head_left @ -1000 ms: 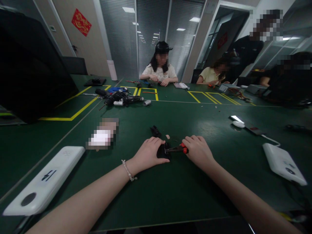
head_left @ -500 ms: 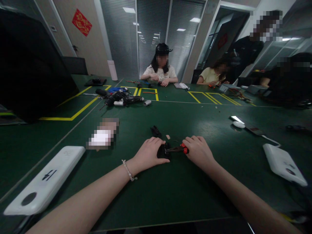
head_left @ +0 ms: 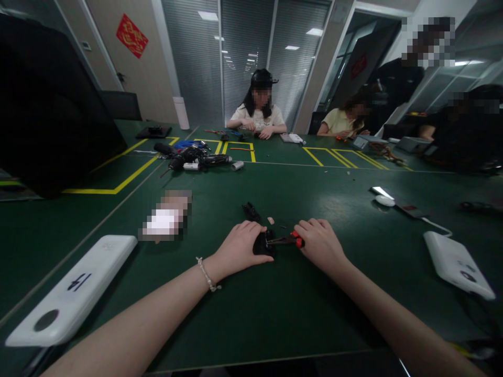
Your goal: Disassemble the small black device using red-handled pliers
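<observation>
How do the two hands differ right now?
The left hand holds down a small black part; the right hand holds a red-handled tool pointed at that part. The left wrist wears a bead bracelet, the right is bare. Both rest on the green table.

Dim room, ceiling panels [head_left: 207, 15] give the light; soft glare on green table [head_left: 334, 201]; edges bent by wide lens, corners dark, far end soft.

Green table [head_left: 275, 324], yellow lines [head_left: 133, 177]; blinds [head_left: 243, 89] behind glass; ceiling light panels [head_left: 207, 15]; red decoration [head_left: 131, 35] on wall.
</observation>
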Motion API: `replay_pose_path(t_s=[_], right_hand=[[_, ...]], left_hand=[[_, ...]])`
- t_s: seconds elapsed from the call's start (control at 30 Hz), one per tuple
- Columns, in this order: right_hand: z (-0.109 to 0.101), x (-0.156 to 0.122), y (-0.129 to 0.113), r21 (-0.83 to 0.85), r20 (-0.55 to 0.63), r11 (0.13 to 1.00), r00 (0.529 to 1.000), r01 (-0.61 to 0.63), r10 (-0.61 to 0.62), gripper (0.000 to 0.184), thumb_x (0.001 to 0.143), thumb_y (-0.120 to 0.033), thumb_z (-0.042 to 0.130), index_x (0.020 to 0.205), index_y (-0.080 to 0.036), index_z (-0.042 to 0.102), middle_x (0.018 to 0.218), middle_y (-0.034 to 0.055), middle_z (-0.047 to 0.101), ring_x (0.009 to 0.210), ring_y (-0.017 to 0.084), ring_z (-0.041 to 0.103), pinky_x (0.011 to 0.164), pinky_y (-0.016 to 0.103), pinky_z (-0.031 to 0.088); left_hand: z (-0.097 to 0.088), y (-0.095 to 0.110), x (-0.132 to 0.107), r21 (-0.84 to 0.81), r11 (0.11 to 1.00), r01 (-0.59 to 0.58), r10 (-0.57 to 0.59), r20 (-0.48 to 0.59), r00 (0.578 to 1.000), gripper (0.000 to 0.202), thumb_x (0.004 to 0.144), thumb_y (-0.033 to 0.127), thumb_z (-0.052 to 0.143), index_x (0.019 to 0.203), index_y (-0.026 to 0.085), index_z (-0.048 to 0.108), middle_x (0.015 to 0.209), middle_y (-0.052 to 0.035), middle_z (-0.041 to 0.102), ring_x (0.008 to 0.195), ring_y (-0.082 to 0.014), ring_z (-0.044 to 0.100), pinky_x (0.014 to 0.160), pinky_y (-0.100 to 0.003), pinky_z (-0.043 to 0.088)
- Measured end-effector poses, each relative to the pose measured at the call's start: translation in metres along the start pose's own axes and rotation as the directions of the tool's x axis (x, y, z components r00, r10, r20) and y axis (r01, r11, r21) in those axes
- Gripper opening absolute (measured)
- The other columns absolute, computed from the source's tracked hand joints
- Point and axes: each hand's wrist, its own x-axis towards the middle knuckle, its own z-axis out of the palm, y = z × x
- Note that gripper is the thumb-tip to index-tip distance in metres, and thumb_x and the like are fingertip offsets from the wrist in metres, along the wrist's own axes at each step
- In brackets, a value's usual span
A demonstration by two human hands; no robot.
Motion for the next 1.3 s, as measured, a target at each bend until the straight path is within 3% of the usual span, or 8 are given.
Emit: replay_pose_path(t_s=[1.3], right_hand=[[-0.0032, -0.0008, -0.0012, -0.029, -0.03, 0.999, 0.999, 0.013, -0.014, 0.024, 0.066, -0.011, 0.05, 0.087, -0.019, 0.058, 0.089, 0.0052, 0.059, 0.082, 0.021, 0.047, 0.074, 0.034, 0.027]], left_hand=[[-0.0005, -0.0003, -0.0002, -0.016, 1.0, 0.005, -0.005, -0.001, 1.0, 0.058, 0.064, 0.054, 0.061, 0.109, 0.02, 0.047, 0.105, -0.005, 0.054, 0.099, -0.024, 0.049, 0.085, -0.039, 0.039]])
